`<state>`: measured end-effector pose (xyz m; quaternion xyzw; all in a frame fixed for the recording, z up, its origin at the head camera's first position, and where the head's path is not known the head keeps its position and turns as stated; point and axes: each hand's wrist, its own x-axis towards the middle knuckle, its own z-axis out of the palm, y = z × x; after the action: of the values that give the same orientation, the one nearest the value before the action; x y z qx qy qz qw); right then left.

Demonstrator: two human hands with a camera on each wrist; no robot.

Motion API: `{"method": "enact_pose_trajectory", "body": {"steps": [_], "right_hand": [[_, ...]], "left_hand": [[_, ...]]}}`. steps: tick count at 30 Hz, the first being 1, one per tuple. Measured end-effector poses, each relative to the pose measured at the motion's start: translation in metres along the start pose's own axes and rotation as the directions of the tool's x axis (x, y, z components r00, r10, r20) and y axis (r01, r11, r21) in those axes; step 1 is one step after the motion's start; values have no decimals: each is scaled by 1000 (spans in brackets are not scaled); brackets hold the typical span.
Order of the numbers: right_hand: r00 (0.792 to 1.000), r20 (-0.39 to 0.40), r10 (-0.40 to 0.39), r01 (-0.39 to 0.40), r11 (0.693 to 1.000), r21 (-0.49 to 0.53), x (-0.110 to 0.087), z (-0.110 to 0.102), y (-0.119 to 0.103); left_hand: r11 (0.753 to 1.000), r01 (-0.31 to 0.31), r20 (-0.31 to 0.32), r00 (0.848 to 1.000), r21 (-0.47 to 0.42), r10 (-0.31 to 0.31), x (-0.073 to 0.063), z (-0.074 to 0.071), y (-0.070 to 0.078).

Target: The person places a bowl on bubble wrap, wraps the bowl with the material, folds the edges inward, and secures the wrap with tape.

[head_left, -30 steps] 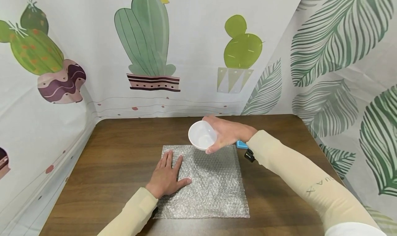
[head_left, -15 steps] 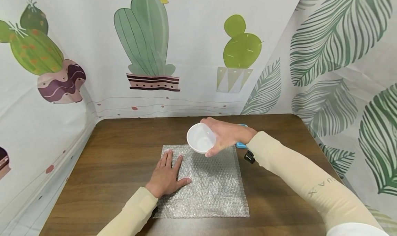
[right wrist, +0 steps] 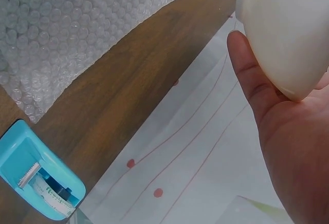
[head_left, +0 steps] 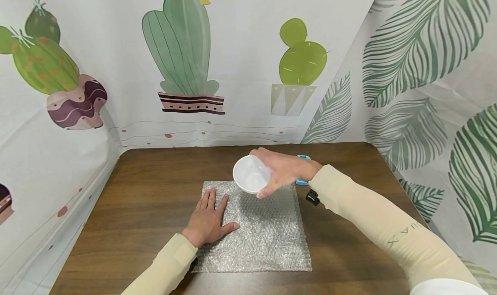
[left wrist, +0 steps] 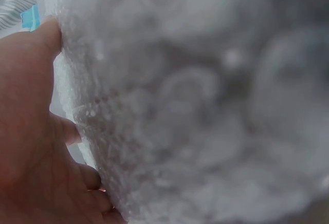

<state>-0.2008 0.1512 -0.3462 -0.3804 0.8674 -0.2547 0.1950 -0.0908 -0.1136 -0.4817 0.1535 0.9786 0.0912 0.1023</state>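
A square sheet of bubble wrap (head_left: 264, 232) lies flat on the brown wooden table (head_left: 147, 191). My left hand (head_left: 209, 219) rests flat on the sheet's left part, fingers straight. My right hand (head_left: 281, 170) grips a small white bowl (head_left: 251, 174) by its underside and holds it tilted in the air above the sheet's far edge. The right wrist view shows the bowl (right wrist: 290, 29) against my palm, with the bubble wrap (right wrist: 67, 34) below. The left wrist view is filled by blurred bubble wrap (left wrist: 205, 106) beside my palm.
A blue tape dispenser (head_left: 302, 180) sits on the table behind my right wrist, also visible as the tape dispenser (right wrist: 36, 175) in the right wrist view. Printed fabric walls with cacti (head_left: 182, 49) and leaves enclose the table on the left, back and right.
My right hand has carried the bowl slightly to the left and a little lower over the sheet's far edge. The left hand has stayed in place.
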Motion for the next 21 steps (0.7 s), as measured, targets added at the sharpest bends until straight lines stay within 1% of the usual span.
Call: {"method": "enact_pose_trajectory", "body": {"steps": [14,21], "right_hand": [[1000,1,-14,14,1000,-16,-1,4,2],[1000,1,-4,4,1000,-16,-2,7,3]], "left_hand": [[1000,3,5,1000,-11,-3,0,0,1],[1000,3,3,1000,-15,-3,0,-1,1]]}}
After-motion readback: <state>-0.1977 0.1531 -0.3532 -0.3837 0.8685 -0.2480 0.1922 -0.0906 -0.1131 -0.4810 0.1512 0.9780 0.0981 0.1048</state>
